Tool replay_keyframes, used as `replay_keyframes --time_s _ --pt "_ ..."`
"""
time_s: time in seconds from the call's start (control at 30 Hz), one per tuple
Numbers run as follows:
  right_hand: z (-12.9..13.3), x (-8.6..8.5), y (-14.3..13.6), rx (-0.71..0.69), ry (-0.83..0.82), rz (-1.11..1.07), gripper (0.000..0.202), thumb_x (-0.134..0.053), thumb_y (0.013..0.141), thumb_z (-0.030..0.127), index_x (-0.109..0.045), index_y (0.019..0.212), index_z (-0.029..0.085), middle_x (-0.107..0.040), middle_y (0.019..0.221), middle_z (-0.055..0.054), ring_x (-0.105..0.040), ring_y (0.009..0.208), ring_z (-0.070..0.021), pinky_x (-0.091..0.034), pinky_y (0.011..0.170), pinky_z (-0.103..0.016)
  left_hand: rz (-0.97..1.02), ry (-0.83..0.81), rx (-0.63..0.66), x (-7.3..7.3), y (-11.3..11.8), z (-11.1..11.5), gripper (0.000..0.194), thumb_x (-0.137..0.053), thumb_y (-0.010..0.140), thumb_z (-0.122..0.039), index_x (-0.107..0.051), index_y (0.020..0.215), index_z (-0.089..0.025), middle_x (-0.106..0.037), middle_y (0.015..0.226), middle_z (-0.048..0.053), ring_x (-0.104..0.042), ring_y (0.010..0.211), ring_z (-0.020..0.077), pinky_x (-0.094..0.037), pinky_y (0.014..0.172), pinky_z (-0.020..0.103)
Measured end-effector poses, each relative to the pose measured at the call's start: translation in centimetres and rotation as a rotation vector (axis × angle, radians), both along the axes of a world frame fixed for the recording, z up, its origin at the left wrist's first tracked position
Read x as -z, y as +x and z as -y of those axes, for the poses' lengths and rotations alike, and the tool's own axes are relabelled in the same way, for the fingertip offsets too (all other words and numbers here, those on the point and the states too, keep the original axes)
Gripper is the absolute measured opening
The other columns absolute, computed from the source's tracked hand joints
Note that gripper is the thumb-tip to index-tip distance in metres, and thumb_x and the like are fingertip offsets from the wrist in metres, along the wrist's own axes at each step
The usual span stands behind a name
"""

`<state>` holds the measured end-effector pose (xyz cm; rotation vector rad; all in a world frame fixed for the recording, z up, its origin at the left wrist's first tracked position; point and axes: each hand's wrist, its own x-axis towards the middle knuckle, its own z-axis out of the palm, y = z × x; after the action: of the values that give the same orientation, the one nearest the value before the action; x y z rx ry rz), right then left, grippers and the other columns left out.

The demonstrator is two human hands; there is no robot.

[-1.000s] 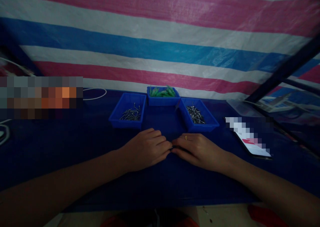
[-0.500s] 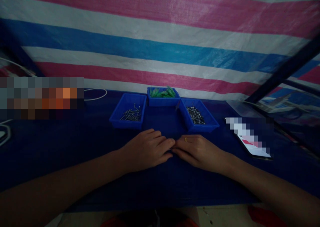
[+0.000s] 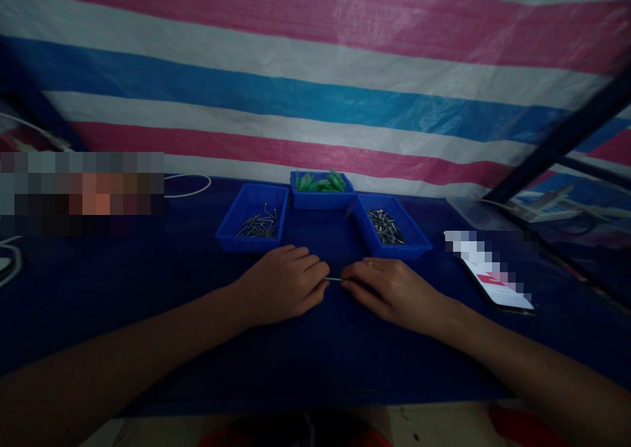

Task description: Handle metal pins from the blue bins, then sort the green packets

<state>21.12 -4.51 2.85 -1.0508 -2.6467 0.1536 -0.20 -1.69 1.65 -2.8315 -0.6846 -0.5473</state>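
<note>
A thin, light metal rod bridges the small gap between my hands above the table; both its ends are hidden in the fingers. My left hand is closed, pinching the rod's left end between thumb and fingers. From the other side, my right hand, with a ring on one finger, pinches the right end. Beyond my left hand stands a blue bin with loose screws or nails. Past my right hand, another blue bin holds many short metal pieces.
A third blue bin at the back holds green pieces. A phone with a lit screen lies at the right. A white cable curves at the back left. Striped sheeting hangs behind the blue table.
My hands have drawn apart from touching, the left one moving left and slightly up. The thin metal rod now shows between them. The bins have stayed in place.
</note>
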Motion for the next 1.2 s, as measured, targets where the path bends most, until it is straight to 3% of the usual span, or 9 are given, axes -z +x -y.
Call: replay_keyframes --time_s 0.37,0.63,0.83,1.2 --pt "-0.05 0.19 0.01 0.046 -0.086 0.043 0.019 -0.039 0.092 0.025 -0.055 0.093 0.015 -0.061 0.072 -0.003 -0.058 0.062 -0.0122 -0.040 0.058 -0.024 0.148 -0.193 0.026 -0.09 0.19 0.14 0.008 -0.047 0.084 -0.018 -0.054 0.081 -0.016 -0.059 0.072 -0.001 -0.053 0.068 0.0119 -0.040 0.065 0.023" --pt "-0.19 0.38 0.00 -0.005 -0.200 0.008 0.018 -0.038 0.093 0.024 -0.052 0.089 0.015 -0.059 0.072 -0.003 -0.056 0.061 -0.0110 -0.039 0.057 -0.022 0.310 -0.299 0.197 0.64 0.92 0.54 0.008 -0.048 0.086 -0.018 -0.055 0.086 -0.016 -0.059 0.073 0.000 -0.054 0.067 0.0099 -0.041 0.066 0.020" --pt "-0.33 0.22 -0.13 -0.007 -0.268 -0.047 0.016 -0.038 0.093 0.023 -0.051 0.090 0.015 -0.060 0.075 -0.003 -0.057 0.063 -0.0107 -0.040 0.058 -0.022 0.301 -0.384 0.182 0.39 0.90 0.65 0.011 -0.050 0.085 -0.018 -0.056 0.093 -0.015 -0.060 0.075 0.000 -0.055 0.070 0.0099 -0.043 0.068 0.020" --pt "-0.44 0.38 0.08 -0.041 -0.303 -0.093 0.017 -0.038 0.092 0.020 -0.049 0.103 0.014 -0.063 0.082 -0.005 -0.061 0.070 -0.0125 -0.044 0.060 -0.023 0.216 -0.385 0.255 0.06 0.53 0.82 0.025 -0.047 0.087 -0.021 -0.055 0.110 -0.015 -0.063 0.079 0.001 -0.057 0.071 0.0104 -0.043 0.069 0.021"
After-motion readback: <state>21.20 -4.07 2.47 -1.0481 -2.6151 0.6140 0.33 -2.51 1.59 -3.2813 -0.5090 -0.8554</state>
